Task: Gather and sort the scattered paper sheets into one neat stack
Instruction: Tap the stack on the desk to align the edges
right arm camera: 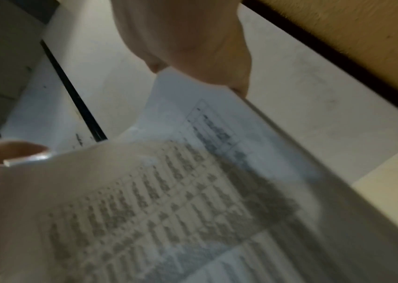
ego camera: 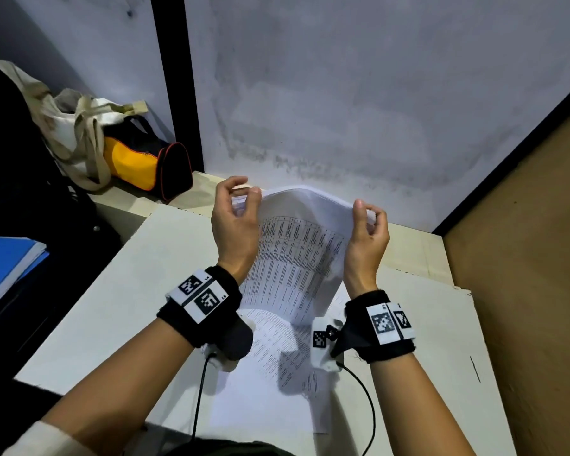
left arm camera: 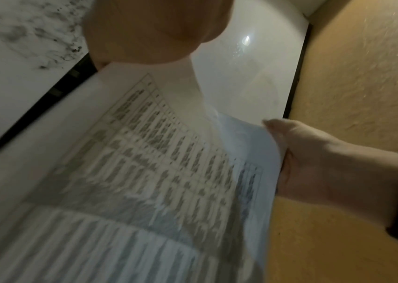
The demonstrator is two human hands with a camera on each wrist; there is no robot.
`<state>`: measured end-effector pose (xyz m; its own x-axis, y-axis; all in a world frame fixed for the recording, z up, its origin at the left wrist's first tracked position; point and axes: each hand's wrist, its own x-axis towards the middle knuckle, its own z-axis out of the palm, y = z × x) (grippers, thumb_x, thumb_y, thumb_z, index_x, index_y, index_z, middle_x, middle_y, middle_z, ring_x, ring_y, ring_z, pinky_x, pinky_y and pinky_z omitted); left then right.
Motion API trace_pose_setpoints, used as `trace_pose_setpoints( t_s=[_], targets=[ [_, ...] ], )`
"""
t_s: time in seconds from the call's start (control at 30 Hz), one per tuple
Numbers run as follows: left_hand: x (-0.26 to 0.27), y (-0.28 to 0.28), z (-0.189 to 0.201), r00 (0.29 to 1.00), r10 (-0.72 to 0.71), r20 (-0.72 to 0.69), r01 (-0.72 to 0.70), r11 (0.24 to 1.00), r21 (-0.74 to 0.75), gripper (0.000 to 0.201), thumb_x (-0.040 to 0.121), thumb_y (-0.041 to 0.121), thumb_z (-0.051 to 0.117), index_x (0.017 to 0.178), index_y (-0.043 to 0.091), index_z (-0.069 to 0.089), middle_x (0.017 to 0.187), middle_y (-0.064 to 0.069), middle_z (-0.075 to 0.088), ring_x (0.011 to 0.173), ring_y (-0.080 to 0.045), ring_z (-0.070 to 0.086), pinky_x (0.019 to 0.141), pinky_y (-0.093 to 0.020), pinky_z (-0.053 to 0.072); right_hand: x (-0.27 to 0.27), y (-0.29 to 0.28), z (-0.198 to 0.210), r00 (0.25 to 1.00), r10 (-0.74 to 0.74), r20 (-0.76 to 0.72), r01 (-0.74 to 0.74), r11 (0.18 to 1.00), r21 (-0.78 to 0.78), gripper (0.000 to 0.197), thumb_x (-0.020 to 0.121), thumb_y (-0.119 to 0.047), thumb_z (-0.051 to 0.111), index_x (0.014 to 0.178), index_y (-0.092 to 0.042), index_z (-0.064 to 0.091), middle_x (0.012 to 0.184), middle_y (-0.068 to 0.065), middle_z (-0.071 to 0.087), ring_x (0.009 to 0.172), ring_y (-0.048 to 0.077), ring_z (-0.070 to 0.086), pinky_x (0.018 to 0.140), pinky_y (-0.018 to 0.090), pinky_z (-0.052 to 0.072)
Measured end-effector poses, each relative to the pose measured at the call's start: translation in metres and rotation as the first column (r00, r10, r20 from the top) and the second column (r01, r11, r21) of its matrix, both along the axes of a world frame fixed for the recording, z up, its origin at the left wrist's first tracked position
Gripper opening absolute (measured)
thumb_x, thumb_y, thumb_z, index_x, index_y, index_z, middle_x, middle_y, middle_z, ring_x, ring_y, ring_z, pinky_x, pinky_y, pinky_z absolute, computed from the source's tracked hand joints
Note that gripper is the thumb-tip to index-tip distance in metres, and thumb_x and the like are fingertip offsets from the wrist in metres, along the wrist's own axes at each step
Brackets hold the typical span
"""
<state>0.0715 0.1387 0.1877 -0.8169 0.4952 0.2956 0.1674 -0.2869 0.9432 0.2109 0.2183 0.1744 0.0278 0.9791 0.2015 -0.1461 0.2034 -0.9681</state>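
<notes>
I hold a bundle of printed sheets [ego camera: 297,258] upright above the white table [ego camera: 112,291], its top edge bowed and its lower edge hanging just above the table. My left hand [ego camera: 247,192] pinches the top left corner. My right hand [ego camera: 366,213] pinches the top right corner. One more printed sheet [ego camera: 270,383] lies flat on the table under my wrists. The left wrist view shows the sheets' table print [left arm camera: 144,172] and my right hand [left arm camera: 326,162] on their far edge. In the blurred right wrist view the sheets [right arm camera: 168,201] fill the lower part.
A cloth tote bag [ego camera: 73,126] and a yellow and black bag [ego camera: 145,159] sit at the back left. A blue folder [ego camera: 7,261] lies at the left. A brown panel [ego camera: 524,258] bounds the table's right side, and a stained white wall [ego camera: 343,93] its back.
</notes>
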Motion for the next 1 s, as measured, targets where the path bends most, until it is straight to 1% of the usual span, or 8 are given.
trace_pose_setpoints(
  t_s=[0.1,0.23,0.33,0.4,0.5,0.6,0.77,1.0],
  targets=[
    [-0.007,-0.010,-0.014,0.983,-0.178,0.037,0.178,0.984,0.013,0.037,0.086,0.020,0.061,0.114,0.024,0.037,0.096,0.009,0.056,0.083,0.001,0.060,0.079,-0.020,0.052,0.019,0.007,-0.026,0.965,0.255,0.068,-0.244,0.960,-0.139,0.050,0.075,-0.036,0.070,0.115,-0.011,0.053,0.110,0.005,0.064,0.101,0.012,0.062,0.091,0.031,0.051],
    [-0.027,-0.018,-0.048,0.935,-0.329,0.130,0.352,0.902,-0.250,0.041,0.085,0.013,0.062,0.121,0.008,0.044,0.114,-0.008,0.061,0.099,-0.010,0.063,0.092,-0.037,0.051,0.036,0.006,-0.060,0.860,0.466,0.209,-0.377,0.855,-0.356,0.024,0.078,-0.007,0.069,0.101,-0.005,0.065,0.084,-0.006,0.074,0.079,0.008,0.070,0.080,0.033,0.050],
    [-0.036,-0.023,-0.063,0.889,-0.415,0.194,0.457,0.821,-0.341,0.050,0.082,0.008,0.065,0.126,0.005,0.042,0.119,-0.013,0.060,0.108,-0.023,0.061,0.097,-0.046,0.048,0.041,0.004,-0.078,0.854,0.478,0.207,-0.371,0.837,-0.403,0.021,0.075,-0.004,0.071,0.095,-0.008,0.068,0.088,-0.003,0.074,0.088,0.019,0.069,0.083,0.037,0.051],
    [-0.043,-0.024,-0.065,0.861,-0.454,0.231,0.509,0.788,-0.347,0.049,0.077,0.004,0.070,0.120,0.007,0.047,0.112,-0.009,0.065,0.101,-0.021,0.064,0.093,-0.044,0.050,0.040,0.003,-0.080,0.867,0.471,0.164,-0.376,0.834,-0.405,0.026,0.068,-0.015,0.079,0.092,-0.010,0.070,0.088,-0.003,0.074,0.092,0.024,0.068,0.083,0.037,0.052],
    [-0.054,-0.026,-0.063,0.797,-0.509,0.325,0.593,0.760,-0.266,0.052,0.058,0.017,0.079,0.104,0.017,0.056,0.097,0.003,0.071,0.089,-0.014,0.068,0.081,-0.031,0.056,0.039,0.002,-0.075,0.884,0.459,0.088,-0.398,0.839,-0.370,0.071,0.035,-0.050,0.088,0.093,-0.014,0.069,0.088,-0.005,0.075,0.089,0.014,0.069,0.081,0.026,0.056],
    [-0.055,-0.024,-0.060,0.788,-0.520,0.328,0.604,0.755,-0.254,0.048,0.058,0.015,0.074,0.103,0.016,0.056,0.100,-0.002,0.068,0.092,-0.017,0.065,0.077,-0.026,0.054,0.039,0.004,-0.067,0.879,0.474,0.054,-0.432,0.839,-0.330,0.087,0.031,-0.053,0.088,0.102,-0.009,0.065,0.088,-0.007,0.075,0.087,0.009,0.069,0.077,0.022,0.055],
    [-0.052,-0.020,-0.060,0.796,-0.516,0.317,0.591,0.774,-0.225,0.036,0.077,0.000,0.065,0.105,0.019,0.053,0.103,-0.001,0.066,0.092,-0.015,0.064,0.082,-0.031,0.050,0.033,0.002,-0.063,0.889,0.437,0.135,-0.365,0.856,-0.365,0.020,0.071,-0.012,0.076,0.089,-0.016,0.068,0.088,-0.006,0.073,0.087,0.012,0.068,0.092,0.036,0.049],
    [-0.046,-0.023,-0.069,0.834,-0.528,0.163,0.549,0.761,-0.344,0.039,0.095,0.015,0.044,0.131,0.019,0.028,0.128,-0.005,0.050,0.122,-0.022,0.049,0.103,-0.041,0.040,0.028,-0.004,-0.065,0.879,0.446,0.172,-0.372,0.864,-0.339,0.028,0.069,-0.029,0.075,0.093,-0.017,0.067,0.099,-0.002,0.070,0.088,0.005,0.067,0.087,0.025,0.048]
  ],
)
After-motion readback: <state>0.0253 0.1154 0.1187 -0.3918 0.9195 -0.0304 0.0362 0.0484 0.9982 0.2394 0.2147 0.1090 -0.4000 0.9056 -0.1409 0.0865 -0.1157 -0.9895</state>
